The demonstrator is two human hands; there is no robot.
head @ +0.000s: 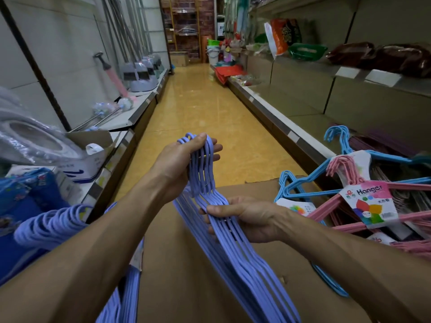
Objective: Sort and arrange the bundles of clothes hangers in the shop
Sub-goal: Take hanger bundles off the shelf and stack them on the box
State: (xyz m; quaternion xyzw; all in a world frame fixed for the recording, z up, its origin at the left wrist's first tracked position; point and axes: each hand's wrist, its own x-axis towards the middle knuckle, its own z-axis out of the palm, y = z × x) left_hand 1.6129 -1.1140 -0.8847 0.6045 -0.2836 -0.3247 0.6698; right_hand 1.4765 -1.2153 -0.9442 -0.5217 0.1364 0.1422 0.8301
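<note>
Several purple hangers [224,220] form one bundle held in mid-air above a cardboard sheet [186,276], in the aisle between two shelf runs. Left hand [179,164] grips the bunched hooks at the top of the bundle, thumb and fingers curled round them. Right hand [247,217] grips the bundle lower down, at the necks and shoulders, thumb on top and fingers wrapped beneath. The hanger bodies slope down toward the bottom edge of view.

A second purple bundle [53,227] lies below the left forearm, at lower left. To the right, blue hangers [310,183] and pink hangers [349,206] lie stacked on the low right shelf, partly overlapping; the pink bundle carries a label [370,201] reading "Hanger". A white box [93,162] sits on the left shelf.
</note>
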